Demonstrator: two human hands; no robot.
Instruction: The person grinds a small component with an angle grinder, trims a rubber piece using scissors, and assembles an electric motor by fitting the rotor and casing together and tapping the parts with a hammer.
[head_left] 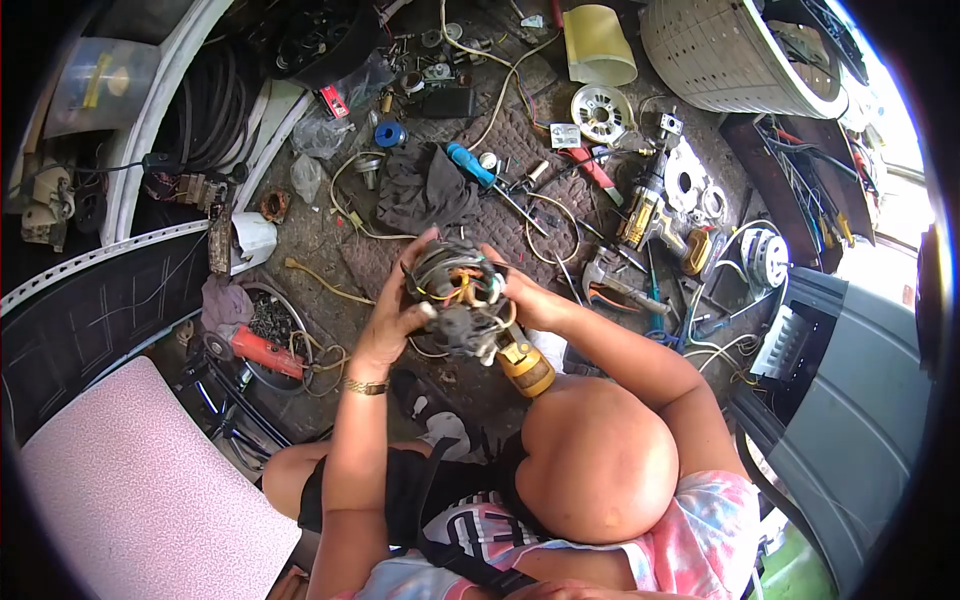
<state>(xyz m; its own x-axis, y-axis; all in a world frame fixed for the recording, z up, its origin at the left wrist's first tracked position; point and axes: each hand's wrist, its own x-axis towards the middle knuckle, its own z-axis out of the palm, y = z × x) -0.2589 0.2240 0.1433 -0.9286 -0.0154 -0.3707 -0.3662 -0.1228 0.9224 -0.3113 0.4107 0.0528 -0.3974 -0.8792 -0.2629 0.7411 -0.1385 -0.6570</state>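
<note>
Between my two hands is a round, dark motor-like part with tangled wires [460, 290], with orange and white strands showing at its middle. My left hand [388, 325] grips its left side, thumb lying over the front. From the right, my right hand [520, 290] closes on its edge, and its fingertips are partly hidden behind the part. Just below it sits a yellow cylindrical object [527, 370]; whether the two are joined I cannot tell. Past my hands lie a dark cloth [428, 190] and a blue-handled screwdriver [470, 165].
A yellow cordless drill [650, 215] and a hammer [625, 285] lie to the right. At the left, a red angle grinder [265, 352] rests on the floor. A perforated drum [740, 55] stands at the back right, a pink padded surface [150, 480] at the front left.
</note>
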